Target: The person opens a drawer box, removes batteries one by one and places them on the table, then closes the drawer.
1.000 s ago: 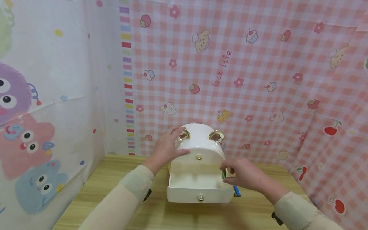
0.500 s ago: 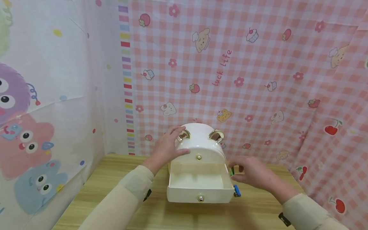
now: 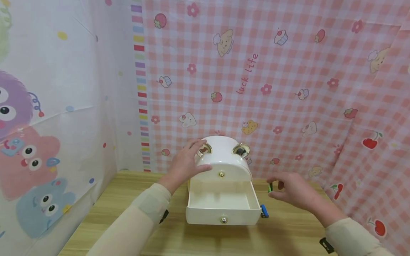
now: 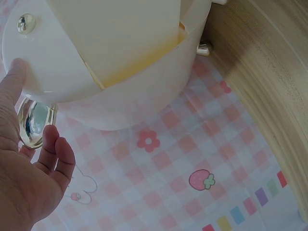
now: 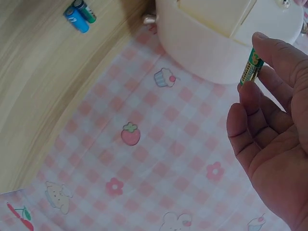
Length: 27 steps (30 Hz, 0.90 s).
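A white storage box (image 3: 221,151) with gold ears stands on the table, its lower drawer (image 3: 222,216) pulled out and bare inside. My left hand (image 3: 185,165) grips the box's upper left side by the gold ear (image 4: 36,122), with the thumb against the front face. To the right of the box, above the table, my right hand (image 3: 294,192) pinches a small green battery (image 5: 251,67) between thumb and fingertips. On the table beside the drawer's right side lie a blue battery (image 5: 77,20) and a dark green battery (image 5: 85,10); the drawer partly hides them in the head view.
The wood-grain table (image 3: 128,213) runs back to a pink checked cloth (image 3: 205,71). A white cartoon-printed cloth (image 3: 64,106) hangs at the left. An upper drawer with a gold knob (image 3: 221,174) sits above the open drawer.
From the drawer's right edge, my right hand has moved right, carrying the green battery away from the box. My left hand stays at the ear.
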Motion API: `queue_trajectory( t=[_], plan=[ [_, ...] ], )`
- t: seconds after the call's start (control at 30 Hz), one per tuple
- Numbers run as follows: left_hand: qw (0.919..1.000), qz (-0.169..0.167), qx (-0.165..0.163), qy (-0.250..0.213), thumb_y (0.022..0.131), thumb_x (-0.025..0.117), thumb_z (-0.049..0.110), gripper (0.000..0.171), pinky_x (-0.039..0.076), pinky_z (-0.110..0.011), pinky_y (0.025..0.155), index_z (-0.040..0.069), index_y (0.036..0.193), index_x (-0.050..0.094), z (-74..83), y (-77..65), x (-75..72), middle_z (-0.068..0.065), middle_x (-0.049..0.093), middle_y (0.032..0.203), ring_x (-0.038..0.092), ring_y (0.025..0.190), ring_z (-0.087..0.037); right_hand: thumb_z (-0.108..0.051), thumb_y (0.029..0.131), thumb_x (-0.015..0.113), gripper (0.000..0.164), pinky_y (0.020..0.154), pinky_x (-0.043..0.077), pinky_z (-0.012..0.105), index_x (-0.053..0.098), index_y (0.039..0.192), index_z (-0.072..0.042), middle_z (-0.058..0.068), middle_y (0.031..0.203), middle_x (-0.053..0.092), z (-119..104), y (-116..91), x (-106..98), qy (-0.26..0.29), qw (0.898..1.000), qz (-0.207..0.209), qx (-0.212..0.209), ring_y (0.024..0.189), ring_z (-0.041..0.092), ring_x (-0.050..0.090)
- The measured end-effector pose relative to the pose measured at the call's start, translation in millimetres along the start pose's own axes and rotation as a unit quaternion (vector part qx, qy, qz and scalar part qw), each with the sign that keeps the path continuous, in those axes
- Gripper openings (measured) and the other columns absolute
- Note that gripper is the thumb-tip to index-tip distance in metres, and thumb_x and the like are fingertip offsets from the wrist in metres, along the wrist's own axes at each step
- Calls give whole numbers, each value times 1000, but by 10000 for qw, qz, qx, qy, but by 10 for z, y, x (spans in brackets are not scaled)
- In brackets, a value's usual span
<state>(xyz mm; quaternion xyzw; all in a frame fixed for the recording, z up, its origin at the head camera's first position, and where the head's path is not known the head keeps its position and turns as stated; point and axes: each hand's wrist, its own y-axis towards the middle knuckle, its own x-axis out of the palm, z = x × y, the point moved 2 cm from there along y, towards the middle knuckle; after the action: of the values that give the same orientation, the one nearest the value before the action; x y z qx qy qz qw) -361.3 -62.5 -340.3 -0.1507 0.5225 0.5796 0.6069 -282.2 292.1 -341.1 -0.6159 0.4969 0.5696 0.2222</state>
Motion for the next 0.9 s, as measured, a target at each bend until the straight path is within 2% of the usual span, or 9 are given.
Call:
queue_trajectory(
  t=[0.13, 0.33, 0.53, 0.73, 0.9],
  plan=[
    [10000, 31, 21, -21, 83, 90, 52, 95, 57, -54, 109, 27, 163, 44, -1, -2, -11, -4, 46, 166, 59, 140, -36, -22, 84, 92, 33, 60, 47, 21, 79, 112, -13, -7, 93, 73, 90, -23, -16, -39, 9997, -41, 220, 77, 5, 55],
    [10000, 25, 45, -27, 84, 89, 53, 95, 57, -55, 109, 27, 163, 43, -9, -2, -14, -4, 45, 166, 58, 141, -36, -22, 85, 90, 40, 61, 47, 22, 76, 120, -10, 2, 107, 78, 207, -25, -16, -133, 9979, -240, 579, 80, 8, 57],
    [10000, -1, 49, -59, 84, 90, 53, 95, 57, -55, 108, 27, 163, 44, -12, 1, -11, -4, 46, 166, 59, 140, -37, -19, 82, 92, 44, 65, 51, 25, 74, 120, -6, 9, 111, 78, 309, -33, 3, -95, 9967, -448, 672, 84, 14, 62],
    [9999, 4, 92, -94, 84, 90, 52, 94, 56, -55, 109, 26, 163, 44, -16, 6, -9, -4, 46, 165, 59, 140, -36, -16, 81, 93, 48, 73, 59, 35, 72, 120, 1, 15, 113, 77, 414, -41, 60, 38, 9945, -731, 749, 90, 21, 68],
    [9999, 5, 95, -144, 84, 90, 51, 95, 56, -56, 110, 26, 163, 44, -21, 5, -6, -4, 46, 165, 58, 141, -36, -14, 82, 92, 50, 80, 63, 43, 70, 125, 2, 18, 118, 75, 474, -34, 137, 94, 9903, -987, 978, 96, 24, 70]
  ],
)
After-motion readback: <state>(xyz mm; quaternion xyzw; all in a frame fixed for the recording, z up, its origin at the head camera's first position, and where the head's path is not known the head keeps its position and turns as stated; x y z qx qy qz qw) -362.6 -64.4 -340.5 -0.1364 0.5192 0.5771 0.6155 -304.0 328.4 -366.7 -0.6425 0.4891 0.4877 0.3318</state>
